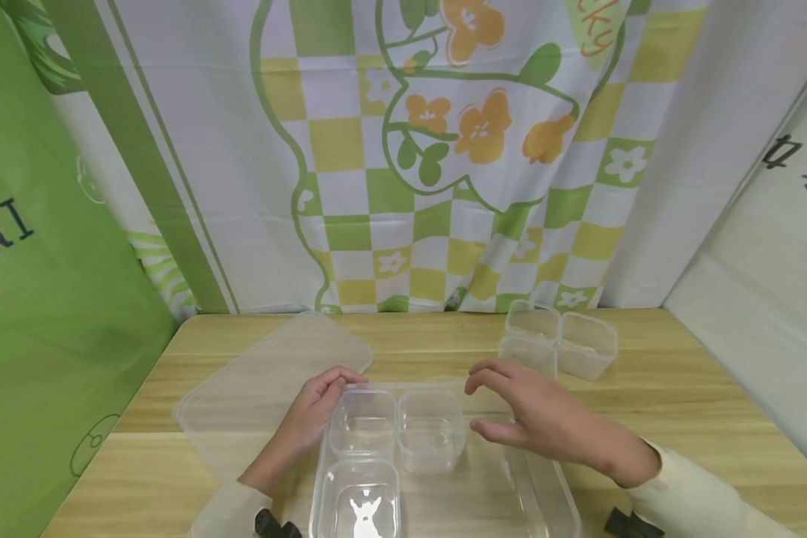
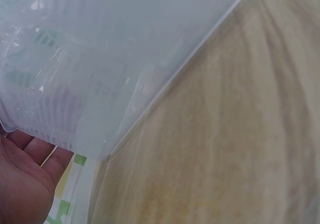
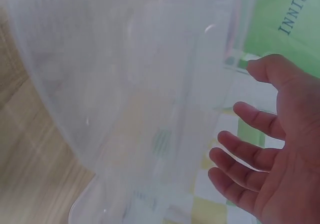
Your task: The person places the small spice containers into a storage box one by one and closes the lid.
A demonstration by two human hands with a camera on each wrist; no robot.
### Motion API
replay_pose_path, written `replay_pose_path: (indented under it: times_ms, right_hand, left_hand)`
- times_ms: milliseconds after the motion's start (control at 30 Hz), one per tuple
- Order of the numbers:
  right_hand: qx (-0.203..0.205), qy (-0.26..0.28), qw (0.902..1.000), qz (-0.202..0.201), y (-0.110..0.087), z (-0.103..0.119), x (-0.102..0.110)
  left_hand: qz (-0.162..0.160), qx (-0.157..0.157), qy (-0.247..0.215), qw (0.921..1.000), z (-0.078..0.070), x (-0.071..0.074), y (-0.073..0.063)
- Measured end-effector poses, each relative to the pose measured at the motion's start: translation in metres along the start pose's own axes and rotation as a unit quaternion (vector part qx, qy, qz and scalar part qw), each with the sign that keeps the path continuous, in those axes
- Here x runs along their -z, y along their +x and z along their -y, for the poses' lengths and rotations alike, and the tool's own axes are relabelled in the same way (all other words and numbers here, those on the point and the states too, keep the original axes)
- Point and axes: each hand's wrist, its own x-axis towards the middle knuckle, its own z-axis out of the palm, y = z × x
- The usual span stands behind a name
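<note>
A large clear plastic box (image 1: 557, 486) stands on the table in front of me. Inside are three small clear containers: one at back left (image 1: 365, 426), one beside it (image 1: 432, 433), and another at front left (image 1: 362, 497). My left hand (image 1: 317, 407) holds the big box at its back left corner; in the left wrist view, its fingers (image 2: 59, 165) lie against the outer wall. Over the box's back right part hovers my right hand (image 1: 545, 411), fingers spread and bent, with nothing between them. The right wrist view shows that hand (image 3: 280, 154) beside the clear walls.
A flat clear lid (image 1: 262, 381) lies on the wooden table (image 1: 430, 340), left of and behind the big box. More small clear containers (image 1: 588, 344) stand at the back right, partly behind my right hand. A patterned curtain (image 1: 350, 149) hangs along the table's far edge.
</note>
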Motion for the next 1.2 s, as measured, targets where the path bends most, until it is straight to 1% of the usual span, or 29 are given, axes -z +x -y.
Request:
replay_pose_path:
  times_ms: [67,133,300,567,700,800,933,1133,1200]
  right_hand:
    - [-0.006,0.007,0.9999,-0.008,-0.002,-0.003,0.002]
    - [-0.003,0.006,0.9998,-0.021,-0.004,-0.007,0.005]
    - [-0.002,-0.014,0.9986,-0.051,-0.012,-0.017,0.011]
    - [-0.025,-0.021,0.9940,-0.105,-0.027,-0.043,0.024]
    - [-0.062,-0.005,0.9915,-0.114,-0.037,-0.059,0.030]
    - [-0.090,0.005,0.9878,-0.127,-0.044,-0.070,0.034]
    - [-0.122,0.003,0.9819,-0.145,-0.052,-0.086,0.037]
    - [-0.191,0.009,0.9716,-0.139,-0.067,-0.109,0.037]
    - [-0.207,0.014,0.9685,-0.138,-0.073,-0.117,0.037]
  left_hand:
    - [0.002,-0.001,-0.001,1.0000,0.000,0.000,0.000]
    - [0.003,-0.002,-0.001,1.0000,0.000,0.000,0.000]
    - [0.005,-0.004,-0.008,0.9999,0.000,0.000,0.001]
    - [0.004,0.000,-0.016,0.9999,0.000,-0.001,0.001]
    - [0.002,0.000,-0.017,0.9998,-0.001,0.000,0.000]
    - [0.001,0.001,-0.015,0.9999,-0.001,0.000,0.001]
    - [0.000,0.002,-0.014,0.9999,-0.001,0.000,0.001]
    - [-0.003,0.007,-0.017,0.9998,-0.002,-0.001,0.000]
    - [-0.002,0.007,-0.017,0.9998,-0.001,-0.001,0.000]
